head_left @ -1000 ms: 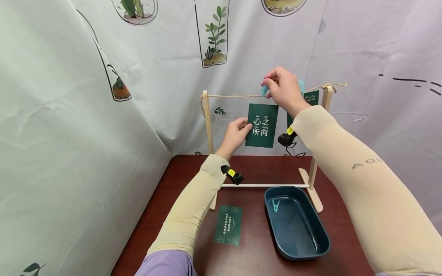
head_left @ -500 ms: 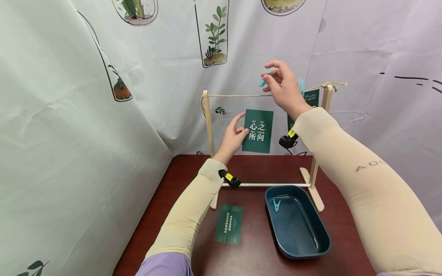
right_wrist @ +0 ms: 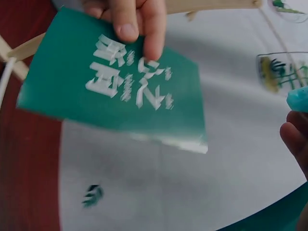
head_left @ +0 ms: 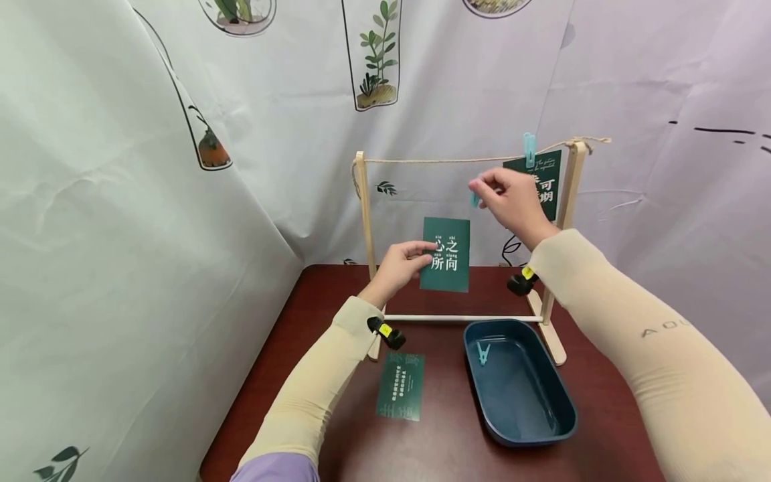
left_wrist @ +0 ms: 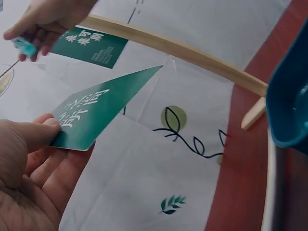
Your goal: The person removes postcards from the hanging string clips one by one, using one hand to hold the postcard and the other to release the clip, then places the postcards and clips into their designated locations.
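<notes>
My left hand (head_left: 397, 268) holds a green card (head_left: 448, 268) with white characters by its left side, below and in front of the rope (head_left: 421, 161). In the left wrist view the thumb (left_wrist: 41, 132) lies on the card's printed face. My right hand (head_left: 512, 201) pinches a light blue clothespin (head_left: 475, 199) just under rope height, above and to the right of the card. Behind that hand, another green card (head_left: 551, 171) hangs from the rope by a light blue clothespin (head_left: 530, 150); the hand covers part of it.
The rope spans a wooden frame with a left post (head_left: 365, 214) and a right post (head_left: 569, 194). A dark blue tray (head_left: 524, 395) holds one clothespin (head_left: 483, 353). One green card (head_left: 400, 388) lies on the red-brown table (head_left: 440, 448). White printed cloth (head_left: 289, 167) hangs around it.
My right hand rises off the rope with the clothespin, then drops below rope level. My left hand lowers the card away from the rope. The hanging card shows more now.
</notes>
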A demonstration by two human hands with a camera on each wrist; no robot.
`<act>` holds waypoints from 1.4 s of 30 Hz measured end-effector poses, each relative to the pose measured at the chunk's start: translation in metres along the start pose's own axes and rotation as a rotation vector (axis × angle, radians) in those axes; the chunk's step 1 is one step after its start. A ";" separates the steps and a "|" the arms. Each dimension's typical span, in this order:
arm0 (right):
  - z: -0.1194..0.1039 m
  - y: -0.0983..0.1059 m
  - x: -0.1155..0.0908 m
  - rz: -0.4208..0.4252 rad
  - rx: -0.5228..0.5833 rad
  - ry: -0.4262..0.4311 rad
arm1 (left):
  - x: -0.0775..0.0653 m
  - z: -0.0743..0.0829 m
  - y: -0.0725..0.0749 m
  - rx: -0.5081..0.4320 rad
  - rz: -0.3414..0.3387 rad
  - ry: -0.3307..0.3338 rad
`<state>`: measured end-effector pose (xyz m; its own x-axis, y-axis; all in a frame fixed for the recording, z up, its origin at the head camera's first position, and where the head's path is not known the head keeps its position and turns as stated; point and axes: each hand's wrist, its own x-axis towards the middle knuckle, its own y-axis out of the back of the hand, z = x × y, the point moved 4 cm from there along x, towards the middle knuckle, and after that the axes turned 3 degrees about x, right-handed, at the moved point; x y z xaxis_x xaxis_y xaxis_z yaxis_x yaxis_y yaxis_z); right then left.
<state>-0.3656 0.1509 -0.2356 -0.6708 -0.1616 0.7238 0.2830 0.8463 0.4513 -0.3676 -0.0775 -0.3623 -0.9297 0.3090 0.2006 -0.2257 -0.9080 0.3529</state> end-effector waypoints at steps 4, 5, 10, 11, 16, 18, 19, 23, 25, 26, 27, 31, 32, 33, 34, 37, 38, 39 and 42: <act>0.019 -0.005 -0.030 -0.053 -0.011 -0.024 | -0.014 -0.016 -0.002 0.045 -0.049 0.017; 0.023 -0.006 -0.038 -0.073 -0.009 -0.033 | -0.018 -0.020 -0.002 0.047 -0.054 0.021; 0.046 -0.017 -0.080 -0.189 0.021 -0.084 | -0.040 -0.046 -0.003 0.025 -0.065 0.064; 0.050 -0.020 -0.088 -0.218 0.038 -0.096 | -0.045 -0.051 -0.004 0.024 -0.068 0.072; 0.070 -0.032 -0.128 -0.354 0.119 -0.186 | -0.069 -0.078 -0.011 0.039 -0.108 0.109; 0.075 -0.035 -0.140 -0.383 0.126 -0.225 | -0.079 -0.086 -0.012 0.056 -0.114 0.136; 0.078 -0.035 -0.145 -0.392 0.121 -0.241 | -0.083 -0.090 -0.013 0.060 -0.116 0.148; 0.089 -0.034 -0.163 -0.404 0.118 -0.297 | -0.097 -0.104 -0.016 0.050 -0.113 0.194; 0.094 -0.032 -0.170 -0.408 0.104 -0.319 | -0.100 -0.110 -0.019 0.037 -0.123 0.194; 0.097 -0.031 -0.174 -0.412 0.098 -0.332 | -0.101 -0.113 -0.020 0.033 -0.129 0.189; 0.100 -0.030 -0.178 -0.418 0.090 -0.341 | -0.103 -0.115 -0.021 0.043 -0.134 0.180; 0.110 -0.027 -0.191 -0.446 0.079 -0.377 | -0.108 -0.124 -0.023 0.081 -0.145 0.171; 0.113 -0.027 -0.194 -0.455 0.088 -0.387 | -0.109 -0.127 -0.023 0.092 -0.143 0.172; 0.116 -0.027 -0.197 -0.462 0.094 -0.395 | -0.111 -0.129 -0.022 0.098 -0.140 0.181; 0.119 -0.027 -0.200 -0.470 0.103 -0.400 | -0.113 -0.131 -0.022 0.095 -0.137 0.190; 0.126 -0.028 -0.209 -0.500 0.115 -0.416 | -0.118 -0.135 -0.020 0.104 -0.123 0.192; 0.128 -0.029 -0.212 -0.510 0.114 -0.419 | -0.120 -0.136 -0.020 0.102 -0.120 0.197; 0.130 -0.030 -0.214 -0.522 0.108 -0.419 | -0.122 -0.137 -0.020 0.096 -0.120 0.201; 0.135 -0.034 -0.222 -0.557 0.083 -0.426 | -0.129 -0.140 -0.022 0.084 -0.130 0.190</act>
<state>-0.3184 0.2267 -0.4816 -0.9154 -0.3839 0.1214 -0.2226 0.7338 0.6419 -0.2832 -0.1373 -0.5237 -0.9344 0.3555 -0.0244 -0.3292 -0.8352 0.4406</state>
